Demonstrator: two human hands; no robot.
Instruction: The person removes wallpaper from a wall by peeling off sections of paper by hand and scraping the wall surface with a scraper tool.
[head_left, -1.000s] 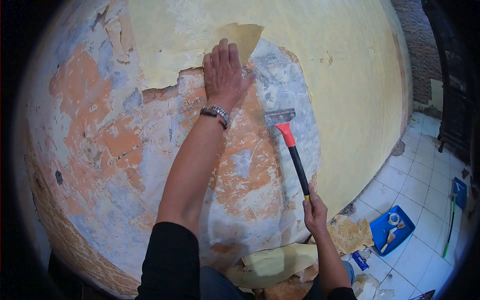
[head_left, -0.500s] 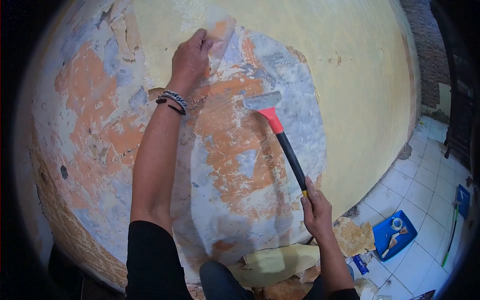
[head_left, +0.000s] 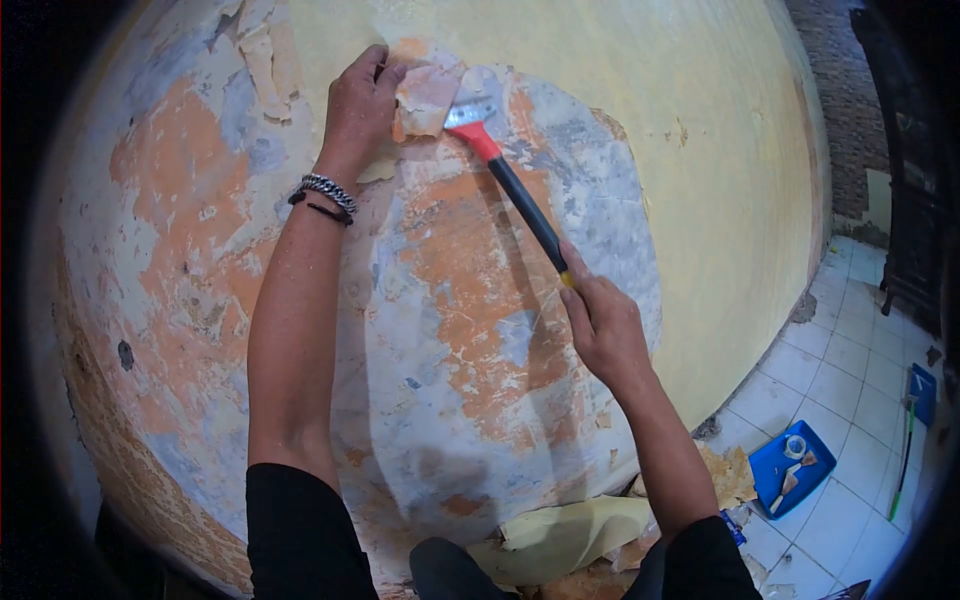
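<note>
Presently your left hand (head_left: 360, 108) is at eleven o'clock of your view, with the fingers pinched on the left edge of a loose flap (head_left: 430, 92); the very tips are partly hidden. This flap is on the upper wall (head_left: 740, 200), between eleven and twelve o'clock, and its pale orange underside is turned outward. Probably you hold it aside so that its edge remains reachable for the blade.

Your right hand (head_left: 608, 322), near three o'clock, is clamped around the lower end of the scraper (head_left: 527, 212). The handle slants up to twelve o'clock, where the blade lies just beside the flap's right edge; whether they touch, I cannot tell. Holding it so low seems to give you long reach, and it keeps your fingers well apart from the blade.

At five o'clock, scraps (head_left: 570, 535) lie in a heap at the wall's foot, perhaps because they dropped there. At four o'clock, a blue tray (head_left: 766, 468) with tape (head_left: 795, 447) stands on the tiles (head_left: 835, 388), apart from this heap, maybe to stay within reach.
</note>
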